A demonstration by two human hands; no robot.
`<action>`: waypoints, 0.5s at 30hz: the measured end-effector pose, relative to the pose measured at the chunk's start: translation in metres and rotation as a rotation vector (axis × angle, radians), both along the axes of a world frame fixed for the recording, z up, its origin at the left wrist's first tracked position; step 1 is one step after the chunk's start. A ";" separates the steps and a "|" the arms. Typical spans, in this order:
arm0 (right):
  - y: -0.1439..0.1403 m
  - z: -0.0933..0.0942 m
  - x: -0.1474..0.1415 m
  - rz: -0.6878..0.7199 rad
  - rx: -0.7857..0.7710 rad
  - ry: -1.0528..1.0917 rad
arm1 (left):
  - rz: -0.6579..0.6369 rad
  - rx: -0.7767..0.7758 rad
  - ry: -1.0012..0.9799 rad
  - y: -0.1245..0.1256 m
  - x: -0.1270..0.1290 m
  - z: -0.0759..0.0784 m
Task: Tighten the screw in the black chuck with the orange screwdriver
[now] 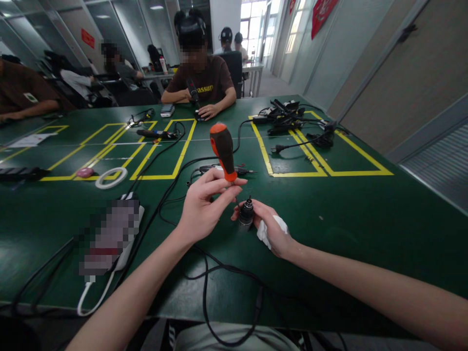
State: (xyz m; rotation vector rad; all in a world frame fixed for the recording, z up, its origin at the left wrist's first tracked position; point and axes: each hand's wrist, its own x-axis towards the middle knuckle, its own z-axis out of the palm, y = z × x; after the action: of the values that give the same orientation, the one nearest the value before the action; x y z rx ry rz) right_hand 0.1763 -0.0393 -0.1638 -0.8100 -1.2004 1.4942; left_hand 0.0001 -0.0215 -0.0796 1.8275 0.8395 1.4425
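My left hand (208, 202) pinches the shaft of a screwdriver (222, 148) just under its orange and dark handle. The handle points up, and the shaft runs down toward a black cylindrical part (246, 212) with a narrow stepped top. Whether the tip touches that part I cannot tell. My right hand (272, 226) has its fingers round the black part, low over the green table. A crumpled white tissue (268, 234) is tucked against the right palm. Behind my left hand lies a dark slim tool (243, 170) with a pointed metal tip.
Black cables (230, 267) loop across the green table (347, 214) in front of me. A white power strip (129, 239) and a white tape roll (111, 178) lie left. Corded tools (281, 117) are heaped back right. A co-worker (215, 78) sits opposite, holding a tool.
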 end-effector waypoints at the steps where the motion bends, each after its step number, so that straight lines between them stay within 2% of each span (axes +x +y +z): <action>1: 0.000 0.001 0.000 0.004 0.002 0.006 | 0.012 0.032 0.038 0.001 -0.001 0.002; 8: 0.001 0.000 -0.001 -0.015 -0.001 0.017 | 0.006 -0.116 -0.091 0.004 -0.008 0.008; 15: 0.001 0.001 -0.001 0.008 -0.015 0.016 | -0.163 -0.175 0.054 0.000 -0.012 0.025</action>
State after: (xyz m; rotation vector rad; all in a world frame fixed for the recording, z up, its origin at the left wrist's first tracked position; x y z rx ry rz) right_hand 0.1754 -0.0387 -0.1624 -0.8027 -1.1830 1.5156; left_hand -0.0121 -0.0215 -0.0549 1.7650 0.7968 1.1850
